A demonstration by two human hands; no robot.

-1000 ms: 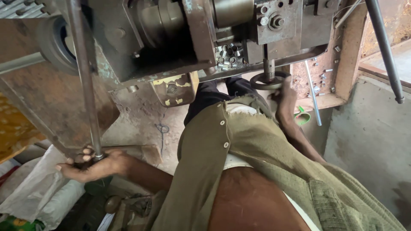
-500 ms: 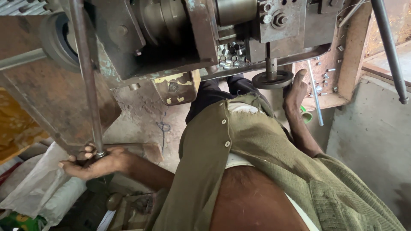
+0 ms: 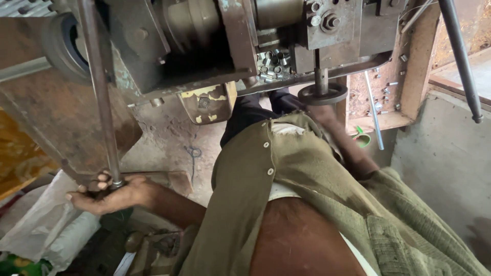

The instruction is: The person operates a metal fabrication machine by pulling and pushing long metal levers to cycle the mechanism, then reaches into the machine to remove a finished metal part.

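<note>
Low down, left hand (image 3: pixel 110 194) clenched around metal lever rod (image 3: pixel 99 97).

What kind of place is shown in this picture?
Probably a small metalworking workshop: a heavy, worn steel press machine, a tray of small metal sleeves on it, and the left hand gripping its long lever rod.
</note>
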